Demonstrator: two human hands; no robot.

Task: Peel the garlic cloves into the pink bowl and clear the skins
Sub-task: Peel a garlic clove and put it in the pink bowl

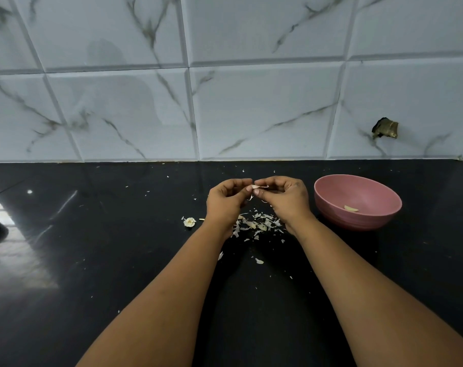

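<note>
My left hand and my right hand meet above the black counter, both pinching one small garlic clove between their fingertips. A thin strip of skin sticks out from the clove toward the right hand. Below the hands lies a pile of papery garlic skins with a few unpeeled cloves mixed in. The pink bowl stands to the right of my right hand and holds a peeled clove.
The garlic bulb's root end lies left of my left wrist. Small skin flakes are scattered over the black counter. A marble-tiled wall rises directly behind, with a broken hole at the right.
</note>
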